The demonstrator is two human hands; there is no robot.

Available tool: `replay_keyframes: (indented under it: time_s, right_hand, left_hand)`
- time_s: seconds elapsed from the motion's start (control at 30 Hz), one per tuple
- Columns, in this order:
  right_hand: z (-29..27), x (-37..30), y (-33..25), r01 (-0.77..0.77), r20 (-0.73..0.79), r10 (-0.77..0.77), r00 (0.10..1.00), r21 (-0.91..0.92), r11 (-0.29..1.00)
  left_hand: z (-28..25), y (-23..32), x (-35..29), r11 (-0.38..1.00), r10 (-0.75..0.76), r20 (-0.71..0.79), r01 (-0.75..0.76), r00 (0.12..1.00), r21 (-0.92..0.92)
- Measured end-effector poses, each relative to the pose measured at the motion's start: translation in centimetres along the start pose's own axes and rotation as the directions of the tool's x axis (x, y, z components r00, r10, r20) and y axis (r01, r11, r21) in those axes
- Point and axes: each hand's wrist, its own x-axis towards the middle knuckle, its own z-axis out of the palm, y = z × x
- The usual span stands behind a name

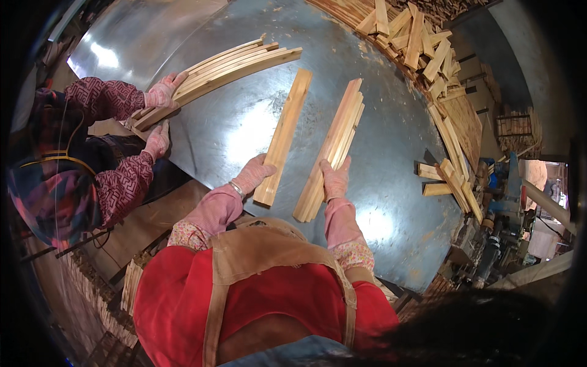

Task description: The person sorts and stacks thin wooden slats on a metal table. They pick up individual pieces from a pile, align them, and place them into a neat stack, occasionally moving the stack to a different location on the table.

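Observation:
Both my hands wear pinkish work gloves above a grey metal table (244,85). My left hand (252,175) grips the near part of a pale wooden strip (286,128) from its left side, the fingers bent over its edge. Closed on the right side of a bundle of several wooden strips (327,156) is my right hand (335,179). The strips in that bundle lie side by side, their far ends uneven. A gap of bare metal separates the single strip from the bundle. Both point away from me, tilted slightly to the right.
On the left, a co-worker's gloved hands (162,92) hold another stack of wooden strips (226,67). Loose wood pieces (422,43) are heaped at the far right. More strips (452,183) lie along the table's right edge, beside machinery (492,244).

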Motion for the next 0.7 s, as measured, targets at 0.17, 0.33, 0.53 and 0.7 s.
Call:
replay_keyframes:
  time_s: [0.17, 0.33, 0.53, 0.7]
  right_hand:
    - [-0.5, -1.9, -0.5, 0.354, -0.153, -0.483, 0.862, -0.500, 0.790]
    - [-0.1, -9.1, -3.0, 0.190, 0.388, -0.185, 0.903, 0.026, 0.981]
    - [1.9, -10.1, -1.8, -0.390, 0.486, -0.006, 0.874, 0.708, 0.588]
    - [-0.7, -5.4, 1.7, -0.709, 0.688, -0.443, 0.575, 0.689, 0.151]
  left_hand:
    - [1.8, 1.2, -0.7, 0.954, 0.082, -0.081, -0.055, 0.993, 0.293]
    - [4.7, 0.3, 0.7, 0.961, 0.070, -0.199, -0.013, 0.978, 0.276]
    - [7.0, 0.6, 2.1, 0.989, 0.143, -0.034, -0.144, 0.989, -0.028]
    - [7.7, 2.1, 2.0, 0.992, 0.107, 0.036, -0.104, 0.994, -0.076]
